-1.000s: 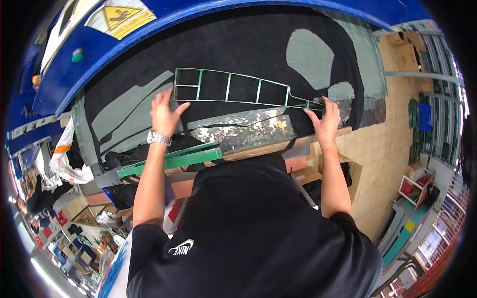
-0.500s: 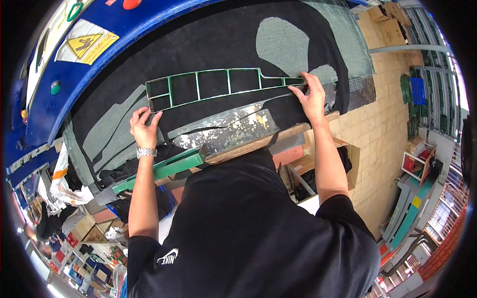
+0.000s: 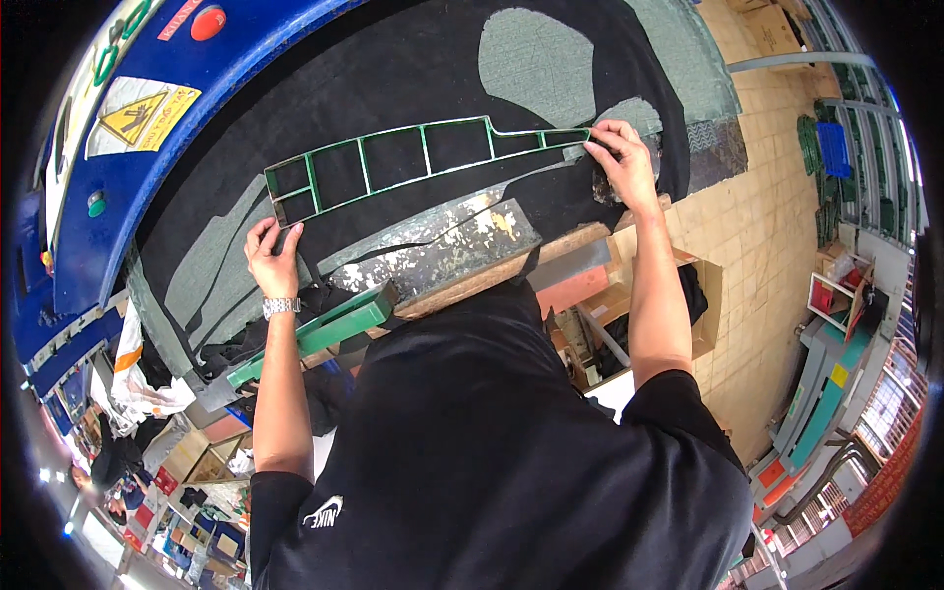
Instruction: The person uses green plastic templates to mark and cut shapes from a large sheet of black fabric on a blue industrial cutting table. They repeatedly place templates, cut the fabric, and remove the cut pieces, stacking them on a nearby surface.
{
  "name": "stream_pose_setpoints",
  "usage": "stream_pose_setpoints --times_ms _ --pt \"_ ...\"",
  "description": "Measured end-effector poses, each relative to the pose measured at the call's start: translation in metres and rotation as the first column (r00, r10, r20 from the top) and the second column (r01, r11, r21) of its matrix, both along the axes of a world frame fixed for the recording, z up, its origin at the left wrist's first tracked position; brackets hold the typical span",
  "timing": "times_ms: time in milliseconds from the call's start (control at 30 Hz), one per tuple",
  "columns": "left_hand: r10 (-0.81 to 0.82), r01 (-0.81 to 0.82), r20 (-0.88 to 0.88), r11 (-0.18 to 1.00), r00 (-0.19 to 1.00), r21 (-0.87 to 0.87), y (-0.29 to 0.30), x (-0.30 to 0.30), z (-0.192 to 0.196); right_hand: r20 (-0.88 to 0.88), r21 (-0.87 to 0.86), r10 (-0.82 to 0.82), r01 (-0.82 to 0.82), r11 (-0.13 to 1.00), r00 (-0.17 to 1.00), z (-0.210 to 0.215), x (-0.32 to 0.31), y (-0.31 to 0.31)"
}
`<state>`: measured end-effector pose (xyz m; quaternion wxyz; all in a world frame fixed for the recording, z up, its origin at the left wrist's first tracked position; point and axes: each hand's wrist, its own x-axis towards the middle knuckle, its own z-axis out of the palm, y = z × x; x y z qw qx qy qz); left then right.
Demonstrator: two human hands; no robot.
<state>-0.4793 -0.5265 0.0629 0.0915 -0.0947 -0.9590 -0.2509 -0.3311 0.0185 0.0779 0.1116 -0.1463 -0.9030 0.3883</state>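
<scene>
A long green metal cutting die [image 3: 365, 165], an open frame with crossbars and a narrow right tail, lies on black sheet material [image 3: 374, 74]. My left hand [image 3: 272, 264], with a metal watch on the wrist, pinches the die's lower left corner between thumb and fingers. At the other end my right hand [image 3: 627, 167] grips the tail tip with thumb and forefinger. Cut-out gaps in the sheet bare a grey-green surface [image 3: 539, 67], one beyond the tail and another left of the die. Below the die a slanting cut edge runs along the sheet.
A blue machine [image 3: 211, 84] with a red button [image 3: 207, 23] and a yellow warning sign [image 3: 136, 116] curves along the far left. Nearer me are a worn, paint-flecked board [image 3: 452, 251], a green metal bar [image 3: 349, 323] and a cardboard box [image 3: 708, 320] at right.
The view has turned slightly, so the machine sits lower and the right side higher. Both hands keep hold of the die, which stays about where it was on the sheet.
</scene>
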Motion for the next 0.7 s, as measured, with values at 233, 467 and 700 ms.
stream_pose_setpoints --times_ms 233,467,700 --pt "-0.108 0.108 -0.015 0.994 0.994 -0.018 -0.003 0.004 0.011 -0.026 0.112 0.012 -0.009 0.994 1.000 -0.010 0.001 0.001" --pt "-0.120 0.119 -0.021 0.991 0.993 -0.065 -0.009 0.009 0.013 -0.004 0.070 0.007 -0.007 0.998 1.000 -0.004 -0.001 0.008" --pt "-0.109 0.113 0.056 0.991 0.992 -0.076 -0.003 0.012 0.018 -0.057 0.160 0.058 -0.048 0.986 0.997 0.001 -0.009 0.006"
